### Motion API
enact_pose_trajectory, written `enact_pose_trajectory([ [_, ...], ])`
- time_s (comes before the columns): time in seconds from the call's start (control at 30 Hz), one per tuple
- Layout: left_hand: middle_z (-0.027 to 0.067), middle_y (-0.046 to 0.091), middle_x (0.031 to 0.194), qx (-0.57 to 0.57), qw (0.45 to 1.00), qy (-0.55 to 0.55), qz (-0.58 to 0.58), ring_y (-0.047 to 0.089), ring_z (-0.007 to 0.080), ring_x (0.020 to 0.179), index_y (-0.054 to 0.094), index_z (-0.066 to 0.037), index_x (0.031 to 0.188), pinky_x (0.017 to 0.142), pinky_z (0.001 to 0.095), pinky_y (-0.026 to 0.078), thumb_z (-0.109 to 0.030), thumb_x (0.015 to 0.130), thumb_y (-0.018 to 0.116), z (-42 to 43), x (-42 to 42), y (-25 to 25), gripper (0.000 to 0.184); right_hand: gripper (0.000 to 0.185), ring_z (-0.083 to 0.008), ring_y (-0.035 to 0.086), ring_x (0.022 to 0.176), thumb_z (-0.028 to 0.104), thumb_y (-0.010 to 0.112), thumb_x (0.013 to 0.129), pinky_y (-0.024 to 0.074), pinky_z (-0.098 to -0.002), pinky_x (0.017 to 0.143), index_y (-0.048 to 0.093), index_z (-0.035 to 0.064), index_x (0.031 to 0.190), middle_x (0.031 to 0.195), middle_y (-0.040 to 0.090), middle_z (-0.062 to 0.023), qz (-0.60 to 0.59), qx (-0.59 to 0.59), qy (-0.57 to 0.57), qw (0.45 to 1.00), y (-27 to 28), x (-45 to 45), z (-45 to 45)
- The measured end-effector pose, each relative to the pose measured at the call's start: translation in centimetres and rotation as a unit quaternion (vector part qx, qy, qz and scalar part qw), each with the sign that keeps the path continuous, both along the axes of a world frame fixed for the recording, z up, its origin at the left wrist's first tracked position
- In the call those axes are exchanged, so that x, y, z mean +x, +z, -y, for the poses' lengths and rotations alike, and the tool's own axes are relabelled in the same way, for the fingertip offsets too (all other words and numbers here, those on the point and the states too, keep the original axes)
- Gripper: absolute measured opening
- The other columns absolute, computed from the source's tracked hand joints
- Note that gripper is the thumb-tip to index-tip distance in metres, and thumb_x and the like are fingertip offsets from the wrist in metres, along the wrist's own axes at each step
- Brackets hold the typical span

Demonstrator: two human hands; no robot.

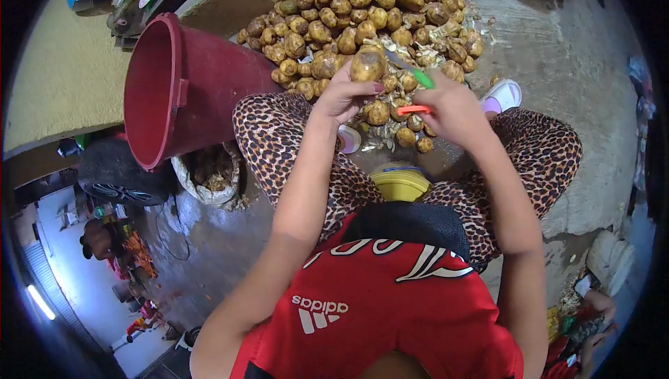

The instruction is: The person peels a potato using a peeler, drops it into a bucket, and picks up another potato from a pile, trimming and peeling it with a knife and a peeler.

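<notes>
My left hand [343,96] holds a brown potato [368,65] with its fingers wrapped round the lower side. In my right hand [449,107] is a knife [421,78] with a green handle, its blade pointing at the potato. An orange-red item [414,110] also sticks out from my right fist; I cannot make out what it is. Beyond both hands lies a big heap of potatoes [341,6], with pale peelings [446,30] scattered among them.
A large red bucket [209,86] lies tilted at the left, above a white sack [209,184] and a dark tyre [125,173]. A yellow tub [401,184] is between my legs. Other people are visible at the far left and at the lower right edge.
</notes>
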State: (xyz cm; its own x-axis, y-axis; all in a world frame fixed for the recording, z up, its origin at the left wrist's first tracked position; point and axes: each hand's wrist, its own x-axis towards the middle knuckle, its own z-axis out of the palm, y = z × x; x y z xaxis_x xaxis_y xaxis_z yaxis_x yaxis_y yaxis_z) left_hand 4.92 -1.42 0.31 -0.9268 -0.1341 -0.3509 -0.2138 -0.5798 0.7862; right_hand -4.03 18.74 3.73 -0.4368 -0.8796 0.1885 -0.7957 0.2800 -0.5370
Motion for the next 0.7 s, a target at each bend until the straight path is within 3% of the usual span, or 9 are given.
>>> enact_pose_trajectory([
  [0.17, 0.005, 0.059, 0.088, 0.041, 0.998, -0.037, 0.015, 0.06, 0.0138, 0.076, 0.049, -0.003, 0.104, 0.067, 0.0242, 0.049, 0.006, 0.063, 0.065, 0.2, 0.1, -0.3, 0.045, 0.005, -0.0279, 0.055, 0.064, 0.01, 0.057, 0.066, 0.0458, -0.0392, 0.057, 0.058, 0.0063, 0.067, 0.076, 0.045, -0.0111, -0.05, 0.032, 0.045, 0.997, -1.3, 1.5, 1.5],
  [0.37, 0.0045, 0.059, 0.089, -0.027, 0.999, -0.027, 0.026, 0.059, 0.0123, 0.076, 0.046, -0.002, 0.109, 0.063, 0.0231, 0.049, 0.006, 0.062, 0.065, 0.0, 0.1, -0.2, 0.05, 0.005, -0.0267, 0.056, 0.063, 0.011, 0.055, 0.067, 0.0459, -0.0376, 0.056, 0.059, 0.007, 0.067, 0.076, 0.045, -0.0107, -0.081, 0.034, 0.035, 0.996, -1.9, 1.5, 1.6],
  [0.57, 0.007, 0.056, 0.098, -0.071, 0.996, -0.045, -0.019, 0.057, 0.0145, 0.084, 0.041, -0.001, 0.115, 0.073, 0.0263, 0.047, 0.006, 0.061, 0.066, -0.2, 0.0, -0.6, 0.061, 0.006, -0.0291, 0.057, 0.067, 0.009, 0.056, 0.069, 0.0466, -0.04, 0.059, 0.061, 0.0064, 0.072, 0.079, 0.047, -0.0128, -0.02, 0.049, 0.026, 0.998, -2.2, 1.2, 1.6],
  [0.7, 0.0082, 0.054, 0.102, -0.182, 0.983, -0.036, -0.007, 0.054, 0.0161, 0.091, 0.034, 0.0, 0.121, 0.082, 0.0276, 0.043, 0.006, 0.058, 0.066, -0.1, 0.1, -0.7, 0.07, 0.006, -0.0306, 0.057, 0.068, 0.009, 0.056, 0.07, 0.0469, -0.0409, 0.06, 0.06, 0.0058, 0.074, 0.082, 0.048, -0.0145, -0.003, 0.067, 0.024, 0.997, -2.8, 1.0, 2.0],
])
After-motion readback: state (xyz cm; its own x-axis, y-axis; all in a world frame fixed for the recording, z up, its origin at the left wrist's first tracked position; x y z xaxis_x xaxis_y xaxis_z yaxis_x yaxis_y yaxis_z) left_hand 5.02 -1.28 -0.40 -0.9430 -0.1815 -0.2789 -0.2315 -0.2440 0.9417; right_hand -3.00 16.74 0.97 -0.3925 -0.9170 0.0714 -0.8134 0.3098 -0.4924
